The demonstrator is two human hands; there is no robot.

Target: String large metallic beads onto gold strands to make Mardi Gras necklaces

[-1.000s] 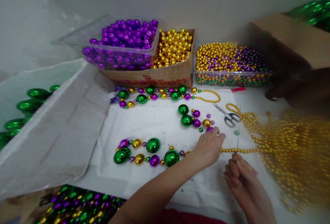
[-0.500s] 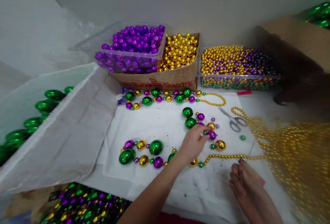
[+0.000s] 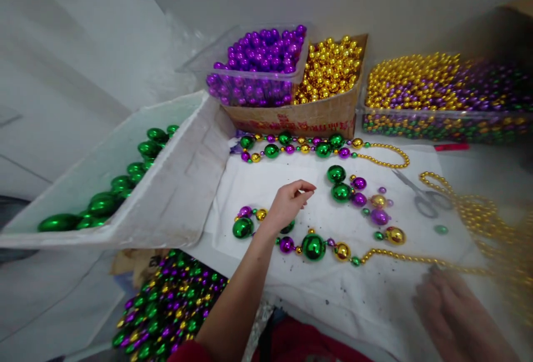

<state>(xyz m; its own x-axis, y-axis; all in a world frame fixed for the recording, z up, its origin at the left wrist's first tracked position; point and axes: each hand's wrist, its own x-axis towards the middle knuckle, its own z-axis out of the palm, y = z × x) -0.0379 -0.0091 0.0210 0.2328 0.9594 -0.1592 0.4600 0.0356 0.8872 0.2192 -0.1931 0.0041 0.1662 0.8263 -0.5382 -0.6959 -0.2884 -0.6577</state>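
The strand of shiny green, purple and gold beads [image 3: 313, 246] runs left-right across lower centre. The left hand [image 3: 287, 206] hovers above its left end with fingertips pinched. The blurred right hand [image 3: 453, 312] is at its gold end, grip unclear.

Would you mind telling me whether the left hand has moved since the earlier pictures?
Yes. The left hand has shifted left, from right of the loose green beads to their left side.

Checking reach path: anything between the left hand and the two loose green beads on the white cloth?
Nothing visible. The left hand hovers over the white cloth, pinched fingertips toward the loose green beads; only bare cloth lies between.
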